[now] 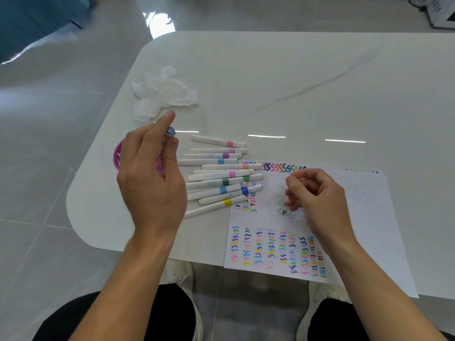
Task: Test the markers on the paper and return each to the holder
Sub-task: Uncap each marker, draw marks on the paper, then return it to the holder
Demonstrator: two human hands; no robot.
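My left hand (152, 183) is raised over the left part of the tabletop (295, 82). Its fingers and thumb are curled around one marker (170, 131), and only the round blue end of this marker shows. Under this hand, mostly hidden, is the pink holder (117, 156), near the left edge of the tabletop. Just to the right lies a heap of white markers (221, 178) with coloured bands, and some ends rest on the paper (369, 205). The paper carries rows of coloured zigzag lines (270, 247) and a faint pencil drawing (283, 207). My right hand (317, 198) hovers over the paper with fingers curled inward; I cannot tell if it holds something. A crumpled tissue (165, 92) lies farther back.
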